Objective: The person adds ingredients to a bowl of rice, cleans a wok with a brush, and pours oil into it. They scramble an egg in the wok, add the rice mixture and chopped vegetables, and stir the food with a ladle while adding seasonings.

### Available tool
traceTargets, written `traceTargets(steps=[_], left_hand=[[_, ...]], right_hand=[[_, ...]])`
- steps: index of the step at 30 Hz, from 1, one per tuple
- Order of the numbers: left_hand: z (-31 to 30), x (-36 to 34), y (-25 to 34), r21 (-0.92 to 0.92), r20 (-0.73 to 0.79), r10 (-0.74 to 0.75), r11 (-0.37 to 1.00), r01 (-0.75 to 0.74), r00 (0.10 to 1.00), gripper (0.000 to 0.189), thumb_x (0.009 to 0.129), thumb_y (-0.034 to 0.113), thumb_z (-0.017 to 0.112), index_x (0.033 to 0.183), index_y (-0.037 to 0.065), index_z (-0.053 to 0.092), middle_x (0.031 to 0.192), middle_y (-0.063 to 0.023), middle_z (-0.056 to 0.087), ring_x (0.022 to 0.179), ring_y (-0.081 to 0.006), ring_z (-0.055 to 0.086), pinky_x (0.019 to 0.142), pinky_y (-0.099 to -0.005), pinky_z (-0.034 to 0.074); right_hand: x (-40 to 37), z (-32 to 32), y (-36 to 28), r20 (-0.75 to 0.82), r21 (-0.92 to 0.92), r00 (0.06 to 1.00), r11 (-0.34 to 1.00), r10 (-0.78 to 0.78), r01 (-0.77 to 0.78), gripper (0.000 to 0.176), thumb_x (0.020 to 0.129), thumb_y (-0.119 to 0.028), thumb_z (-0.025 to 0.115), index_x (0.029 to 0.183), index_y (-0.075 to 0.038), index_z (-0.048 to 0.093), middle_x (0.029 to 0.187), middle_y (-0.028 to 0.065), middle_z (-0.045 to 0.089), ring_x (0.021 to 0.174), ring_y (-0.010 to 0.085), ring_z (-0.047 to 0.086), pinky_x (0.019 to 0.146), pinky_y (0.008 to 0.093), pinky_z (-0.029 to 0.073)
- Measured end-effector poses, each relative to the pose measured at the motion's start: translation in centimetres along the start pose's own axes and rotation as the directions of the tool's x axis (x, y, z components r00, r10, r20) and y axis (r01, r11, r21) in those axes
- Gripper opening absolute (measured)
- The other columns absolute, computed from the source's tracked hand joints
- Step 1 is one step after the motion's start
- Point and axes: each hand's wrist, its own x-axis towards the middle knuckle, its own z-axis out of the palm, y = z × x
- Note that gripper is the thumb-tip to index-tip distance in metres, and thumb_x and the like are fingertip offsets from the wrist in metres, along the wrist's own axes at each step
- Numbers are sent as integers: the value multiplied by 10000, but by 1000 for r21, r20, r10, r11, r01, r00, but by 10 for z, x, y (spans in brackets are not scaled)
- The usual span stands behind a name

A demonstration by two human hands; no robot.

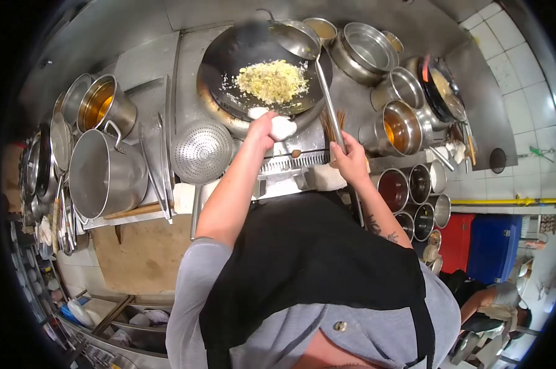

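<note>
Two-handed at the stove: clamping a white cloth (283, 128) against the near rim of a dark wok (228, 61) with the left hand (262, 127), fingers curled tight around the fabric. Gripping the long metal handle of a ladle (325, 92) with the right hand (350, 158), fingers wrapped shut around the shaft, and holding its bowl over the wok's far edge. Cooking a mound of yellow fried rice (272, 81), lying in the middle of the wok, just short of the ladle's bowl. Standing over a steel surface (142, 67) crowded with gear: a perforated strainer (201, 152) just left of the left hand, a large steel pot (106, 175) further left, a smaller pot of amber oil (104, 104) behind it, and round sauce containers (401, 127) clustering right of the ladle. Wearing a black apron (308, 258) over a grey shirt. Sharing the kitchen with a second person (487, 301), crouching at lower right near a blue bin (496, 240).
</note>
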Motion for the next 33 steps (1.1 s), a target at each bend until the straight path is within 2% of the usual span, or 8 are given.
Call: traceTargets(steps=[12,16,17,18,20,23,29,33], left_hand=[[-2,-24,7,-86,64,-33,996,38,997,266,935,164,598,1138,2,542,1044,-152,656,932,-310,672,831,-474,575],[-24,18,-23,-12,3,-64,998,64,998,246,959,193,540,1087,-17,550,939,-167,680,833,-333,692,753,-474,595],[-14,-6,-36,-40,-31,-50,998,49,998,222,962,177,527,1075,-14,551,921,-163,683,830,-330,695,738,-471,598],[0,-65,-47,-109,-83,-51,993,42,995,193,970,137,502,1098,-3,538,946,-149,678,847,-320,698,742,-469,600],[32,-173,-67,-114,-248,14,993,-43,969,306,955,58,495,1259,21,479,1134,-166,627,883,-324,690,783,-474,598],[31,-185,-70,-79,-179,-9,997,-5,984,314,922,-5,446,1236,-22,448,1116,-180,613,923,-337,680,786,-499,601],[23,-67,-28,24,-87,2,1000,0,996,276,999,166,360,1147,-52,441,1018,-220,647,913,-373,681,763,-536,607],[0,-132,-111,-20,-186,75,997,-80,980,257,996,104,345,1210,-10,430,1083,-222,638,984,-386,671,787,-555,599]], right_hand=[[-24,-62,22,158,-393,987,918,15,49,425,1011,-142,499,1424,-44,479,712,-69,443,597,38,408,527,226,382],[-19,-84,-1,263,-511,964,854,43,102,402,969,-165,545,1358,-65,533,792,191,628,683,128,538,718,310,481],[-24,-103,-33,339,-463,898,881,280,-99,422,983,-136,532,1391,-35,493,905,-4,657,781,41,566,747,234,484],[-28,-127,-68,446,-534,894,814,44,226,432,970,-115,534,1393,-40,495,829,-15,624,734,55,534,715,253,477],[-37,-175,-145,448,-624,772,776,451,-91,431,952,-67,530,1382,-92,547,693,-36,516,618,58,433,577,253,412],[-8,-216,-140,502,-589,666,782,551,-203,371,949,-129,583,1316,-164,621,652,-6,530,634,85,468,620,286,450],[57,-88,-21,311,-578,922,816,233,-11,426,949,-203,579,1370,-146,554,949,186,716,808,204,673,767,355,515],[55,-121,-20,526,-516,850,787,-21,338,441,963,-185,552,1401,-154,514,1123,240,672,1055,342,662,941,373,474]])
